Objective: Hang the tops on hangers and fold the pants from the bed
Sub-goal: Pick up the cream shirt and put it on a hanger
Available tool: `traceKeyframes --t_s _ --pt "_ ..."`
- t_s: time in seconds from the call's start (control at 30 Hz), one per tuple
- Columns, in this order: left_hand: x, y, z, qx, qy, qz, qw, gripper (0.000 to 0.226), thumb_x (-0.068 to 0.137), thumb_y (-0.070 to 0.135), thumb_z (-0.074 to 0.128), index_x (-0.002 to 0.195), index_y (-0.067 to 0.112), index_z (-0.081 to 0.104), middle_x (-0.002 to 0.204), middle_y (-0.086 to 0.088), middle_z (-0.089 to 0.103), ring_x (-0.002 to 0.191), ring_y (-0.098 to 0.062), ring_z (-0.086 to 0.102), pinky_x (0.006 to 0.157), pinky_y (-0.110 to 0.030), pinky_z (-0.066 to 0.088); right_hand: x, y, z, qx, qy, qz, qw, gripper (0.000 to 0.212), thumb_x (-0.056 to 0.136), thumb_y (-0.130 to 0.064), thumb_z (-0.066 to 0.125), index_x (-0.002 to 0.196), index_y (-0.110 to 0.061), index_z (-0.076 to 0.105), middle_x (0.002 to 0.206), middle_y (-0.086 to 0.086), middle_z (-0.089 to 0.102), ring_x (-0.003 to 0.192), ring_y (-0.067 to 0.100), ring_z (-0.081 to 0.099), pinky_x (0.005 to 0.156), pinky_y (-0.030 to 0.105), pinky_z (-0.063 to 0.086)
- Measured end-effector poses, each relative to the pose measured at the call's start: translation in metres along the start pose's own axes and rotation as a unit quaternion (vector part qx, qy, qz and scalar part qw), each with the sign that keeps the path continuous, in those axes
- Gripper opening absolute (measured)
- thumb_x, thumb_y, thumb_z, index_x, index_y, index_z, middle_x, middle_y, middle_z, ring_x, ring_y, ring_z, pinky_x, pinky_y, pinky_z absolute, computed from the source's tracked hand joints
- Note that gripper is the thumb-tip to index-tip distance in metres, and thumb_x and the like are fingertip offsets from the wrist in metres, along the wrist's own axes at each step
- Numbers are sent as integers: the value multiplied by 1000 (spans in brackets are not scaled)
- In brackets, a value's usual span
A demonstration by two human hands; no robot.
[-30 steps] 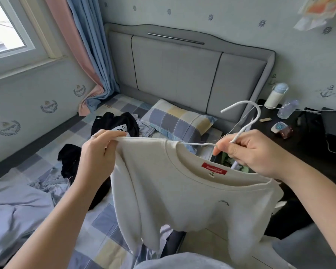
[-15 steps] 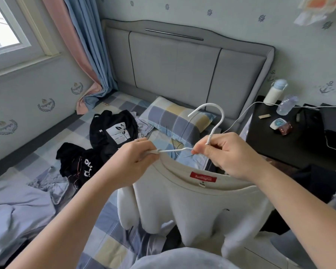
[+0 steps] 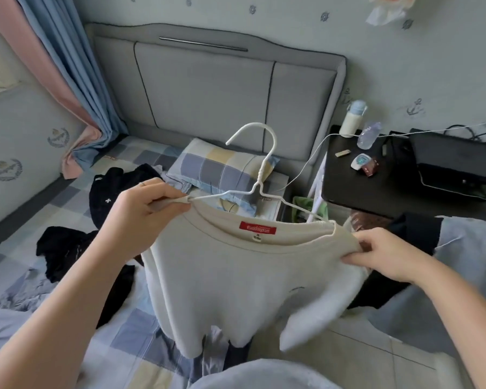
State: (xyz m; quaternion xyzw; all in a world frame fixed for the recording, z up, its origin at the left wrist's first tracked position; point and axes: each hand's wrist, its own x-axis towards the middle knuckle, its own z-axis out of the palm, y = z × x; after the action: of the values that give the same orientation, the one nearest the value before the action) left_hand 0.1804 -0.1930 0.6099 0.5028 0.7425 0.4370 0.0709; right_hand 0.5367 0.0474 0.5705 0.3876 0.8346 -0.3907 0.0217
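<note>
A cream sweatshirt (image 3: 230, 282) with a red neck label hangs in front of me over the bed's edge. A white wire hanger (image 3: 260, 169) sits inside its collar, hook upright. My left hand (image 3: 141, 217) grips the sweatshirt's left shoulder together with the hanger's left end. My right hand (image 3: 387, 254) pinches the right shoulder fabric over the hanger's other end. Black garments (image 3: 68, 248) lie crumpled on the checked bedsheet (image 3: 135, 332) to the left.
A checked pillow (image 3: 222, 167) leans by the grey headboard (image 3: 208, 94). A black bedside table (image 3: 376, 186) on the right carries a bottle (image 3: 352, 119), small items and a white cable. Curtains (image 3: 68, 80) hang at the left. Grey bedding (image 3: 0, 327) lies at the lower left.
My right hand left the hanger's neck and moved down right to the sweatshirt's right shoulder. The right shoulder now lies over the hanger's arm, and the hook stands free.
</note>
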Motion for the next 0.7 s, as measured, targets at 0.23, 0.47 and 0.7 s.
traceKeyframes --t_s 0.23,0.47,0.7 --pt "19 3 36 4 -33 33 999 22 82 15 81 77 33 70 80 8 61 76 -5 56 66 -8 38 -48 15 -4 97 306 -28 947 20 83 -22 81 74 -30 64 71 -3 66 65 16 58 62 25 43" --pt "31 65 100 -34 -83 86 992 14 85 12 78 82 25 73 75 12 58 72 -1 52 63 -8 36 -134 30 -30 120 402 -104 902 18 84 -22 77 80 -34 63 102 -16 68 101 3 63 89 20 46" --pt "27 159 173 -158 -140 168 963 22 80 27 78 76 46 68 74 12 60 68 -1 50 61 -9 34 -245 107 -41 153 429 -36 890 27 91 -11 72 83 -24 50 100 -9 72 92 -1 66 77 14 51"
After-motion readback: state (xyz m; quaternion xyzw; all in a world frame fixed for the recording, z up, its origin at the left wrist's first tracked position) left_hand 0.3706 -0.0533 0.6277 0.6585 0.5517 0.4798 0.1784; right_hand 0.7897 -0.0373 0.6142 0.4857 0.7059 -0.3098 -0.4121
